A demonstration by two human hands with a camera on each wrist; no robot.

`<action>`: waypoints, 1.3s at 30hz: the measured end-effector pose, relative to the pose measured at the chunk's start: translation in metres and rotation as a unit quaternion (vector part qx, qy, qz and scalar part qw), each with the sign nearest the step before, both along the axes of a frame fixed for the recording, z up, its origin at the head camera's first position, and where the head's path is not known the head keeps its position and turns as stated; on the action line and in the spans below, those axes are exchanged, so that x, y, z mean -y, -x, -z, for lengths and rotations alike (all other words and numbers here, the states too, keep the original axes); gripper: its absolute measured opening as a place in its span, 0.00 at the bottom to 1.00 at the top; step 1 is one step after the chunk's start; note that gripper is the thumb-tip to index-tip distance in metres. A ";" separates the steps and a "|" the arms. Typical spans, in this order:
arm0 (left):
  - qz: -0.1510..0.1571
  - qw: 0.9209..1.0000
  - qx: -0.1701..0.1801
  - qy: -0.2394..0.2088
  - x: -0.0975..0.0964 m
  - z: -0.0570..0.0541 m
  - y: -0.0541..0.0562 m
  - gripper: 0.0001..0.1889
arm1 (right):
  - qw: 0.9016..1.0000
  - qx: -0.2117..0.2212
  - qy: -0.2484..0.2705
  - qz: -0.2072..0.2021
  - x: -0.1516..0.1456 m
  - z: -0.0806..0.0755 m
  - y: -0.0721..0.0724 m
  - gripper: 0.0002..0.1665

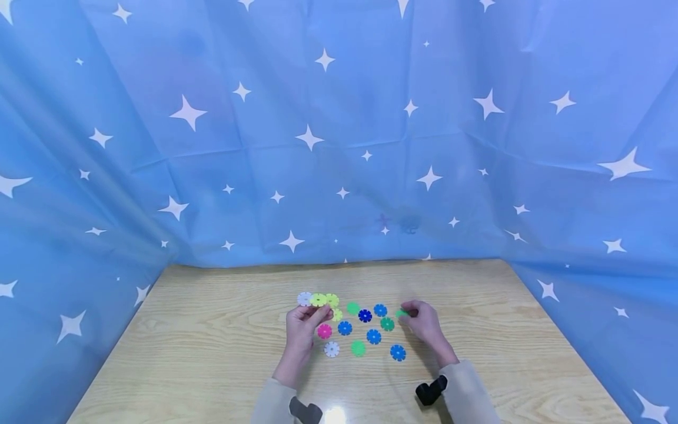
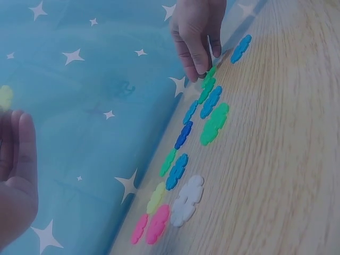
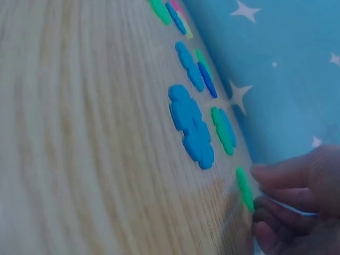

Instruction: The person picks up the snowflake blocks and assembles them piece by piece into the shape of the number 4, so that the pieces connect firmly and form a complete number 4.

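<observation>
My left hand pinches a short row of slotted plastic discs, raised above the table. In the head view, the row shows a white disc, a yellow disc and another yellow disc. Most of this row is out of frame in the left wrist view, where a bit of yellow shows above the fingers. At the right end of the scattered discs, my right hand has its fingertips at the edge of a green disc, partly covering it in the head view.
Loose discs lie between the hands: a dark blue one, a pink one, a white one, and several in blue and green. The wooden table meets a blue star-patterned curtain at its back edge.
</observation>
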State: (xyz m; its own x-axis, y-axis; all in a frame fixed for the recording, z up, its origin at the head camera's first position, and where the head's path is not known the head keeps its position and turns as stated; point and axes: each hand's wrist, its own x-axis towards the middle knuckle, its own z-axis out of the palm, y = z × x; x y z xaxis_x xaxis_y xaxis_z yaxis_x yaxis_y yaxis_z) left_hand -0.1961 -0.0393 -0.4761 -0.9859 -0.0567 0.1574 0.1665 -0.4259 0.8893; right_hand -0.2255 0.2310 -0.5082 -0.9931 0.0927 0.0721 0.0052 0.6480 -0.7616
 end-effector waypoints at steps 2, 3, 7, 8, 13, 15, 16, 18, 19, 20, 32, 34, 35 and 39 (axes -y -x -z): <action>0.001 1.000 -0.001 0.000 0.000 0.000 0.000 0.04 | 1.000 0.005 -0.005 0.003 -0.001 0.000 0.000 0.16; 0.001 1.000 -0.001 0.000 0.000 0.000 0.000 0.05 | 1.000 0.007 -0.011 0.003 -0.001 0.001 0.001 0.16; 0.001 1.000 0.000 0.003 0.000 0.000 0.000 0.05 | 0.999 0.011 -0.041 0.004 -0.003 0.001 0.003 0.15; 0.002 1.000 0.000 0.004 0.000 0.000 0.000 0.04 | 0.999 0.010 -0.049 0.004 -0.003 0.001 0.003 0.14; 0.003 1.000 0.002 0.004 0.000 0.000 0.000 0.03 | 0.998 0.019 -0.068 -0.002 -0.004 -0.001 0.006 0.12; 0.002 1.000 0.003 0.004 -0.001 -0.001 0.000 0.04 | 0.997 0.028 -0.071 -0.004 -0.005 -0.002 0.007 0.12; 0.001 1.000 0.004 0.004 -0.001 -0.001 -0.001 0.04 | 0.997 0.033 -0.072 -0.003 -0.005 -0.002 0.008 0.13; -0.001 1.000 0.005 0.003 -0.001 -0.001 0.000 0.03 | 0.997 0.037 -0.072 -0.004 -0.006 -0.002 0.008 0.14; -0.002 1.000 0.005 0.003 -0.001 -0.001 -0.001 0.02 | 0.997 0.037 -0.071 -0.004 -0.006 -0.002 0.009 0.14; -0.002 1.000 0.006 0.003 -0.001 -0.001 0.000 0.01 | 0.997 0.037 -0.068 -0.004 -0.006 -0.002 0.009 0.15; -0.003 1.000 0.014 0.000 -0.002 -0.002 0.000 0.03 | 1.000 0.005 0.020 0.007 -0.007 0.003 0.006 0.12; -0.003 1.000 0.016 -0.003 -0.002 -0.002 0.001 0.05 | 1.000 0.002 0.025 0.009 -0.006 0.003 0.006 0.11; -0.004 1.000 0.017 -0.004 -0.002 -0.002 0.001 0.06 | 0.999 0.001 0.031 0.010 -0.006 0.003 0.005 0.11; -0.004 1.000 0.013 -0.004 -0.002 -0.002 0.001 0.00 | 0.997 -0.010 0.075 0.011 0.001 -0.002 0.002 0.10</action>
